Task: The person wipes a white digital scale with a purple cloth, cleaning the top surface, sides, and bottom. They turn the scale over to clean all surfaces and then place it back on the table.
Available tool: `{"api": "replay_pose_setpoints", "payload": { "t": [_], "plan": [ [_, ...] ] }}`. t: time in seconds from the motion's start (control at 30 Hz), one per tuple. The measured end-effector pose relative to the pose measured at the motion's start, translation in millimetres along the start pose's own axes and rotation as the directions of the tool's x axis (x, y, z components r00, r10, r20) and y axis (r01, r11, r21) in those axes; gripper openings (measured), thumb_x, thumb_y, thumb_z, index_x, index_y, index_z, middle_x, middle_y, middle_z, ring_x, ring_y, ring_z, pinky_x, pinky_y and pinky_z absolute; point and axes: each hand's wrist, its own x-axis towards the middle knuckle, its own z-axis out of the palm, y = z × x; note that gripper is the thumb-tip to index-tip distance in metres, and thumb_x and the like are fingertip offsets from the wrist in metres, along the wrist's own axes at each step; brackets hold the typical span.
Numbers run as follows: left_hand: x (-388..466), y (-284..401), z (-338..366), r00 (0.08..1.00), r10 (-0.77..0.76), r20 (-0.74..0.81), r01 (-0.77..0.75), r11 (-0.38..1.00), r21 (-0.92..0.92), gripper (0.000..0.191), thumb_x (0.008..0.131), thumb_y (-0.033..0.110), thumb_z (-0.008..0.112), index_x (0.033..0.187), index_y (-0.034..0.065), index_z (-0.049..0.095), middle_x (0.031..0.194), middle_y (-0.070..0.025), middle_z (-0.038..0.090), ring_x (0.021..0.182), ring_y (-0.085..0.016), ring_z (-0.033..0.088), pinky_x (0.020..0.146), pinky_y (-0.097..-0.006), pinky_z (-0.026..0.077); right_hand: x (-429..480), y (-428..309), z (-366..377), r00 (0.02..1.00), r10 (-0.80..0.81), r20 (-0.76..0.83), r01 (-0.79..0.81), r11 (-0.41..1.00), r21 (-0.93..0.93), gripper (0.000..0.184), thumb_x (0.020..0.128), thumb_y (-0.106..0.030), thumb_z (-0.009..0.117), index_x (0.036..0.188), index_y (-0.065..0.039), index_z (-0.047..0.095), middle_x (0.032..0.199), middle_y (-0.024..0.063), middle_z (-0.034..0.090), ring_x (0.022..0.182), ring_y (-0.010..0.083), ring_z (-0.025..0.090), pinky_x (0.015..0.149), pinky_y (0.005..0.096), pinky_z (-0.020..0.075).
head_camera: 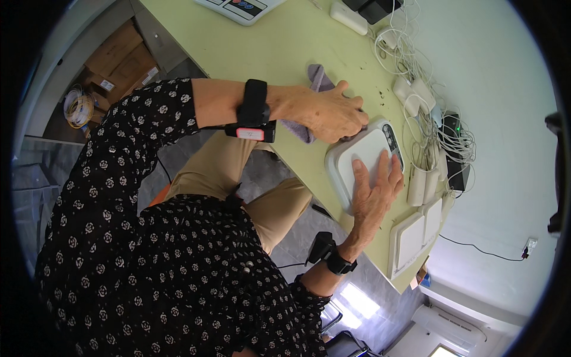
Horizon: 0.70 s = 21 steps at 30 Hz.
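A white digital kitchen scale with a dark button panel lies on the pale green tabletop. My right hand rests palm down on its platform, thumb and fingers spread, with some fingertips reaching the button panel. My left hand is bunched over a purple-grey cloth, knuckles up, right beside the edge of the scale. Parts of the cloth stick out on both sides of that hand. What lies under the left fingers is hidden.
Tangled white cables and several white adapters lie along the wall side. A second device with coloured buttons is cut off at the top. White flat panels lie near the table's right end. Cardboard boxes fill a shelf on the left.
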Motion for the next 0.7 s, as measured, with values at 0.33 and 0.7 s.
{"api": "replay_pose_setpoints", "payload": {
  "t": [0.33, 0.7],
  "plan": [
    [-44, 7, 18, 0.991, 0.065, -0.118, -0.061, 0.998, 0.033, 0.023, 0.082, 0.01, 0.073, 0.104, 0.0049, 0.081, 0.125, 0.0026, 0.057, 0.125, -0.022, 0.044, 0.093, -0.0493, 0.036, -2, -11, 9, 0.989, 0.141, -0.051, -0.143, 0.989, -0.045, 0.076, 0.099, -0.061, 0.068, 0.15, -0.005, 0.064, 0.164, 0.0193, 0.046, 0.152, 0.041, 0.036, 0.124, 0.0576, 0.0288],
    [-69, 0, 21, 0.984, -0.122, -0.132, 0.119, 0.992, -0.029, 0.04, 0.086, 0.005, 0.065, 0.125, -0.0041, 0.071, 0.128, -0.0071, 0.054, 0.127, -0.024, 0.044, 0.095, -0.0488, 0.033, 11, -35, 32, 0.937, 0.225, -0.266, -0.137, 0.94, 0.311, 0.033, 0.104, -0.024, 0.067, 0.13, -0.005, 0.076, 0.167, 0.0193, 0.039, 0.145, 0.0404, 0.039, 0.116, 0.0582, 0.036]
  ]
}}
